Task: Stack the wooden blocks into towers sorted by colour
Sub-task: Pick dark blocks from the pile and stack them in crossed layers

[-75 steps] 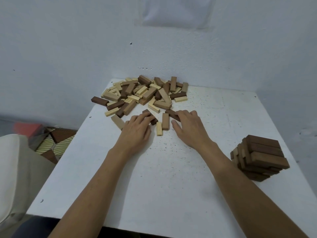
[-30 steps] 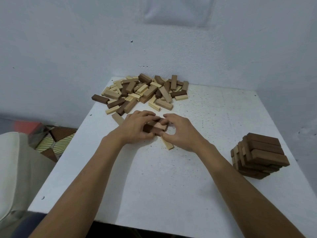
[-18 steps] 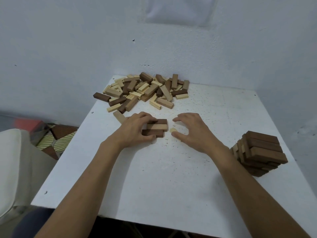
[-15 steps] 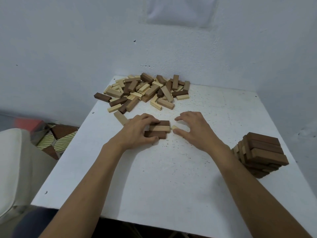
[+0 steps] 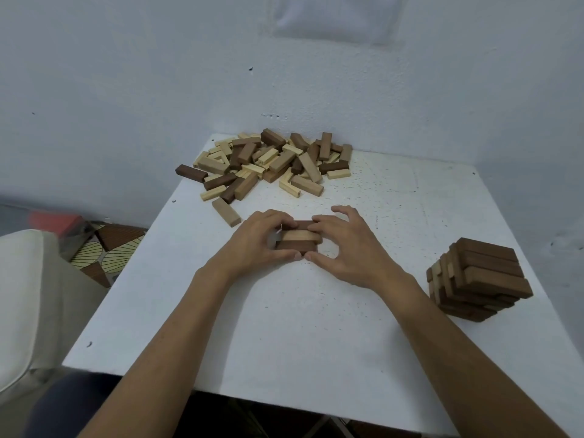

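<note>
Hands, two: left hand [image 5: 257, 245] and right hand [image 5: 350, 248], fingers and thumbs curled round opposite ends of one set of blocks [image 5: 298, 238] at mid-table. Set: three blocks in a row, two dark with one tan between. Loose pile [image 5: 271, 162], one, at the far edge of the table [image 5: 284, 327], too many blocks to count. Single tan block [image 5: 226, 212], one, near the left hand. Brown tower [image 5: 480, 276], one, right side, well apart.

Three-block row [image 5: 298, 236] centre; mixed pile [image 5: 268, 162] behind; brown tower [image 5: 483, 276] right.
</note>
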Available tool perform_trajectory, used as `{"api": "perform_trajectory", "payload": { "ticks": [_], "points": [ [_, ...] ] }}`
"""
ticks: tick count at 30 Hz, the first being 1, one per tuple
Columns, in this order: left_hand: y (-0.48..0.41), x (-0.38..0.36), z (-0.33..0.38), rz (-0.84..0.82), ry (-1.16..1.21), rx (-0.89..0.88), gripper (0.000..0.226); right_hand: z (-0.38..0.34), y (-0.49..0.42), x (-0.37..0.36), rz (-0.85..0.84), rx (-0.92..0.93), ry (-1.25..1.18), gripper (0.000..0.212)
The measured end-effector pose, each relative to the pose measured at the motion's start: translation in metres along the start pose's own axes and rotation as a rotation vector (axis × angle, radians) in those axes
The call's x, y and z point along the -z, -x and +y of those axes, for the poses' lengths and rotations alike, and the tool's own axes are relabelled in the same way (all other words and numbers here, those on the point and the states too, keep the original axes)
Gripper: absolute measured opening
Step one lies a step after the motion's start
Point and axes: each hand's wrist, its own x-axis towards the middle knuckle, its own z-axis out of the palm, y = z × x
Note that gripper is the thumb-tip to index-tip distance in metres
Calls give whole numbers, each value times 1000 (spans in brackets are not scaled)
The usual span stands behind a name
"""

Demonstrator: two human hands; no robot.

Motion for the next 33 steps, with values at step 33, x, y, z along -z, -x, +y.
{"api": "perform_trajectory", "payload": {
  "ticks": [33],
  "points": [
    [80,-29,41,-122,-282,-52,94,-27,120,10,-268,-246,161,96]
  ]
}}
